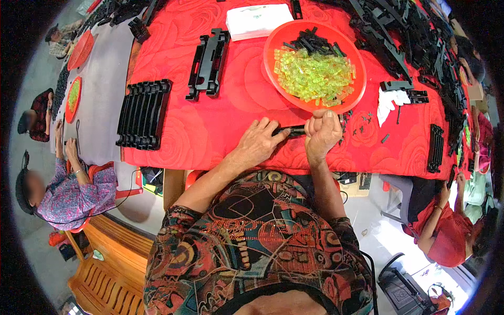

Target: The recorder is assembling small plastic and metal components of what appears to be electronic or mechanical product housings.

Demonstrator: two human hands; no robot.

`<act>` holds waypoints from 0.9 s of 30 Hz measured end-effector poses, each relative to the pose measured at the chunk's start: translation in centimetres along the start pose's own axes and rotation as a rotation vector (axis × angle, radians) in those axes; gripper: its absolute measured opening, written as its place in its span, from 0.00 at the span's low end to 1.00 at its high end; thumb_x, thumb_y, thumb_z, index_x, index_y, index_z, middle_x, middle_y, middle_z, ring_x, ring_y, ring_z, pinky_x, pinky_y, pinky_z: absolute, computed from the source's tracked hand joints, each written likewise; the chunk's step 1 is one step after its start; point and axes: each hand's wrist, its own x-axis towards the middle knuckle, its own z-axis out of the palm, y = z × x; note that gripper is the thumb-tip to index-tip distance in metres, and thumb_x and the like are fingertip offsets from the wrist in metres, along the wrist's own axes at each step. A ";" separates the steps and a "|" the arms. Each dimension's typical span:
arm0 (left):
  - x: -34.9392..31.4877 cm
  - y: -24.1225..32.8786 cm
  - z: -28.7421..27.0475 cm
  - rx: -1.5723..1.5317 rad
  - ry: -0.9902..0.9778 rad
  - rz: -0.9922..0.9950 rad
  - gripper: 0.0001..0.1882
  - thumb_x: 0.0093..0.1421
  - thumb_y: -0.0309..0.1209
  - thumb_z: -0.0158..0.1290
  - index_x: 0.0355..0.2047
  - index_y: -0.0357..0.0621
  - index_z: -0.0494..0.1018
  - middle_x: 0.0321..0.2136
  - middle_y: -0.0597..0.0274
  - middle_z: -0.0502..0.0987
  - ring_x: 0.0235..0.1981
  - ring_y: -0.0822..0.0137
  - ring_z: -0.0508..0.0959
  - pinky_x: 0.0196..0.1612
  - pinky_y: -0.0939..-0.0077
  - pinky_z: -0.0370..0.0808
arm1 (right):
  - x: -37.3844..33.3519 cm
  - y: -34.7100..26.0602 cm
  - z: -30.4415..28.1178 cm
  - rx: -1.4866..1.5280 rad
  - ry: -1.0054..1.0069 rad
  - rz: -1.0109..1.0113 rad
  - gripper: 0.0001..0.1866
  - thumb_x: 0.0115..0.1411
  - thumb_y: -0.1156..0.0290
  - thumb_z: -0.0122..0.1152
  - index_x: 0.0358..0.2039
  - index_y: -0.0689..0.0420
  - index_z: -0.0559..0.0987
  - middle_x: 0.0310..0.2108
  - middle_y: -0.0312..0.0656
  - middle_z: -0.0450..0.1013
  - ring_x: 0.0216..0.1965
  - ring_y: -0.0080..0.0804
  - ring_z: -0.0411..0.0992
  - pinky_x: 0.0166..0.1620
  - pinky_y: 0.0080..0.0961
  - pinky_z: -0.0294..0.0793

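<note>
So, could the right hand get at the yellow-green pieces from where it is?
Probably yes: the right hand is beside the red bowl, and the yellow-green pieces lie mostly uncovered. It looks closed on a black item, though, so it may need to let go first.

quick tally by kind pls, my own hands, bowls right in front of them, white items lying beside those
Hands: 2 (left hand, right hand)
Bowls: 1 (red bowl)
White items: 2 (flat white stack, crumpled white tissue)
Total: 5

Dark multicoloured patterned top (257, 244), matching sleeves (179, 223)
</note>
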 end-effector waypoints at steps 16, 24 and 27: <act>0.5 -0.5 0.1 -0.099 -0.014 -0.010 0.19 0.50 0.27 0.53 0.45 0.47 0.75 0.32 0.58 0.66 0.36 0.58 0.68 0.36 0.64 0.68 | 0.0 1.1 1.1 -0.158 0.027 -0.102 0.16 0.68 0.66 0.41 0.26 0.63 0.68 0.10 0.27 0.49 0.09 0.13 0.45 0.13 0.17 0.46; 0.6 -0.1 -0.5 -0.102 -0.012 -0.037 0.20 0.48 0.27 0.54 0.44 0.49 0.76 0.33 0.59 0.66 0.37 0.58 0.68 0.36 0.63 0.68 | 0.4 0.8 1.0 -0.065 0.025 -0.065 0.16 0.68 0.66 0.42 0.27 0.64 0.68 0.10 0.27 0.48 0.09 0.14 0.45 0.12 0.17 0.46; 0.6 -0.1 -0.5 -0.081 0.000 -0.029 0.20 0.48 0.27 0.55 0.44 0.49 0.76 0.32 0.59 0.66 0.36 0.59 0.68 0.36 0.64 0.68 | 0.4 0.8 0.9 -0.068 0.027 -0.042 0.16 0.68 0.66 0.42 0.27 0.64 0.68 0.10 0.27 0.48 0.09 0.14 0.45 0.12 0.17 0.46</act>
